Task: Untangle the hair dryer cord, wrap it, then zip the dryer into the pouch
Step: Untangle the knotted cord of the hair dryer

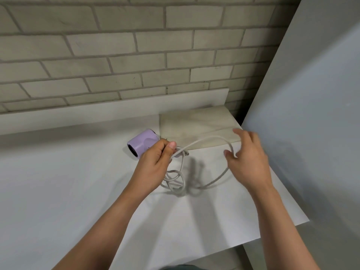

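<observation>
The lilac hair dryer (pixel 141 143) is lying on its side on the white counter (pixel 58 182) near the back edge, its barrel running roughly from back right to front left with the dark open end toward the left. It is just beyond the left hand (pixel 155 164), whose fingers (pixel 172 146) are pinched shut on the pale cord (pixel 204 140) close to where it leaves the dryer. From that pinch the cord is carried rightward in a raised arc to the right hand (pixel 247 158), whose fingers (pixel 228 153) are spread apart, the cord passing beside them; whether it is gripped cannot be told. Below and between the hands, slack loops are heaped on the counter. The beige pouch (pixel 198 127) lies flat toward the back right corner, just beside the dryer.
</observation>
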